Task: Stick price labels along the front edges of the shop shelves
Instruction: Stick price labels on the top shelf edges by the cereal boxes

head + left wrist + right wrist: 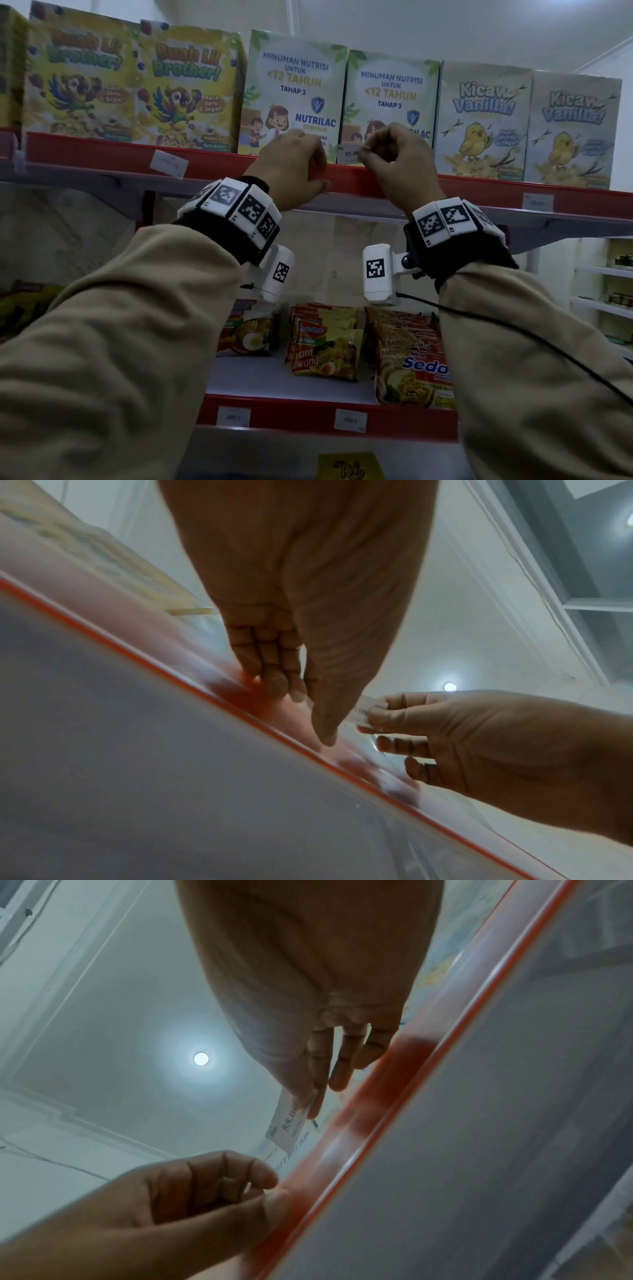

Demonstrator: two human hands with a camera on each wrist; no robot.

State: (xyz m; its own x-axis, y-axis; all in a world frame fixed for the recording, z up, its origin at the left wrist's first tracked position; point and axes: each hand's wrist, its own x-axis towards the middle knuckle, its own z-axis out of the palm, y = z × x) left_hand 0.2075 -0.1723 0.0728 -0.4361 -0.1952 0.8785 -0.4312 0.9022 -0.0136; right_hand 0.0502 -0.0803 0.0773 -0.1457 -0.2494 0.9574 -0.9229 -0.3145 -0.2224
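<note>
Labels so far, taking the top shelf's red front edge (pixel 212 161) as reference: one white label (pixel 169 163) stuck on it left of the hands, below the parrot cereal boxes (pixel 137 89), and another (pixel 537 201) on it far right, below the chick boxes (pixel 527 126). Lower shelf edge under it carries two labels (pixel 234 416) too.

Current piece: price label (pixel 348 154), print starting "55.0", pinched at its right end between thumb and forefinger of the right hand (pixel 397 154). It sits just above the red edge, in front of the Nutrilac boxes (pixel 294 96), not yet stuck as far as I can judge.

Left hand (pixel 291 164) has curled fingers at the top of the edge and thumb pressed on its front face, just left of the label. Holds nothing that I can see.

Judgement: middle slot of the top edge is the one in hand; it needs lowering onto the strip and pressing flat. Rest of the shelving is out of frame, so total progress is unknown.
</note>
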